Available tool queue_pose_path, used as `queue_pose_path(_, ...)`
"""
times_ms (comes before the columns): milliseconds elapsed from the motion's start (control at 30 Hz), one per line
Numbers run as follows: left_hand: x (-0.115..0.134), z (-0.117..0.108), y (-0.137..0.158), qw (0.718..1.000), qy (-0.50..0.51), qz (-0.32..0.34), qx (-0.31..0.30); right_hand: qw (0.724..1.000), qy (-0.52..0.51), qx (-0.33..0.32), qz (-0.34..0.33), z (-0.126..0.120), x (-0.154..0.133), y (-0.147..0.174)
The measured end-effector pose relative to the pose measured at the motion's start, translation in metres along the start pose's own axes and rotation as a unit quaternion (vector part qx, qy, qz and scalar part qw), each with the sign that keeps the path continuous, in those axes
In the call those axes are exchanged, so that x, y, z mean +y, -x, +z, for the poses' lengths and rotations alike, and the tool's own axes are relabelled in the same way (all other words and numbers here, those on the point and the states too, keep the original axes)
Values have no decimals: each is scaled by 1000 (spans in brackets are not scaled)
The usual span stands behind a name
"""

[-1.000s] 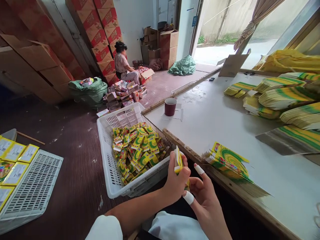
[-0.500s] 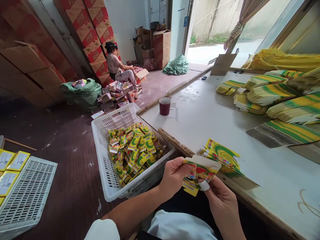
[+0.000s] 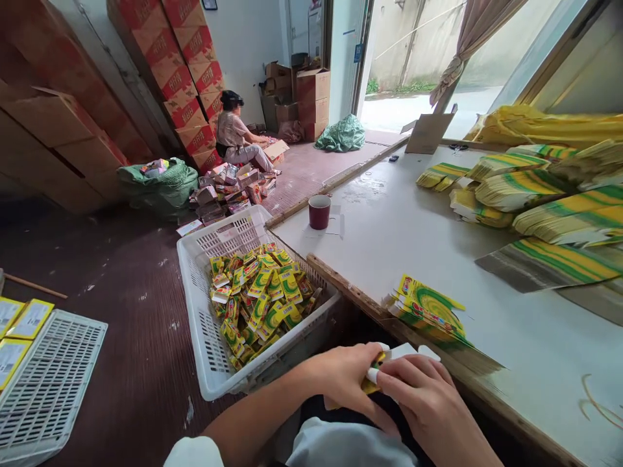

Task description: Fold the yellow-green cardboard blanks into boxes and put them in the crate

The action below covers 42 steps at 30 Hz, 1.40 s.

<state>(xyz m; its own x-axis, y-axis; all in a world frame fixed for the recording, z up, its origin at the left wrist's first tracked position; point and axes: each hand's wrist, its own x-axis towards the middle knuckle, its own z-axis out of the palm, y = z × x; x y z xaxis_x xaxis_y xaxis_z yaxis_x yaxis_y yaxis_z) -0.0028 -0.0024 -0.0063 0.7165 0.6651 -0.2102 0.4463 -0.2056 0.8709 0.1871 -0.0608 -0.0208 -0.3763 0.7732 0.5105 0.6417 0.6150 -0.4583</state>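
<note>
Both hands close around a small yellow-and-green printed carton [image 3: 372,384] in front of my lap, its white inner flaps showing at the top. My left hand [image 3: 346,379] grips it from the left, and my right hand [image 3: 422,394] presses on it from the right with white tape on a finger. Most of the carton is hidden behind my fingers. Just beyond, a stack of flat yellow-green cartons [image 3: 431,308] lies at the table edge. To the left, a white plastic basket [image 3: 192,324] holds many folded small cartons [image 3: 260,292].
A maroon cup [image 3: 319,213] stands on the white table [image 3: 389,227]. Bundles of flat cartons [image 3: 525,188] lie at its right. Another white crate [image 3: 58,370] with yellow boxes is at lower left. A person [image 3: 238,136] sits on the floor among boxes near stacked red cartons [image 3: 170,71].
The flat carton, earlier held spread with its printed face showing, is now lower and mostly covered by my hands. My right hand has moved over it.
</note>
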Motion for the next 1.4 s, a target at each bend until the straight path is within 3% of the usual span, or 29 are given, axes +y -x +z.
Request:
queue_pose_path(67,1,3,-3,998,52,-24,37,994,22,85,59,-2,2,4)
queue_pose_path(133,3,3,-3,991,82,-8,109,970,10,161,184,-4,5,9)
queue_pose_path(233,5,9,-1,980,64,53,179,902,-155,200,348,3,6,15)
queue_pose_path(367,3,22,0,973,25,121,196,781,-410,205,424,23,-2,16)
queue_pose_path(467,1,27,-2,969,-24,152,191,742,-454,200,451,29,-9,11)
queue_pose_path(600,-1,32,-6,971,-34,163,173,763,-431,179,447,24,-17,0)
queue_pose_path(733,-3,31,-8,982,-51,119,136,794,-398,169,427,30,-22,0)
queue_pose_path(767,-4,30,-8,984,-56,112,126,811,-382,159,413,33,-22,4)
queue_pose_path(833,-7,27,-9,987,-57,109,105,872,-318,129,350,39,-19,13)
queue_pose_path(900,-11,25,-11,988,-57,110,88,940,-223,80,244,43,-12,21)
queue_pose_path(967,-13,23,-12,989,-58,98,90,978,-140,29,154,43,-5,25)
queue_pose_path(1067,-11,19,-11,990,-48,58,118,990,-91,16,104,40,3,23)
queue_pose_path(1200,0,7,-5,990,-34,25,134,989,-115,16,87,25,7,12)
queue_pose_path(1400,10,3,-1,995,-55,18,75,960,-168,-167,150,-14,1,-11)
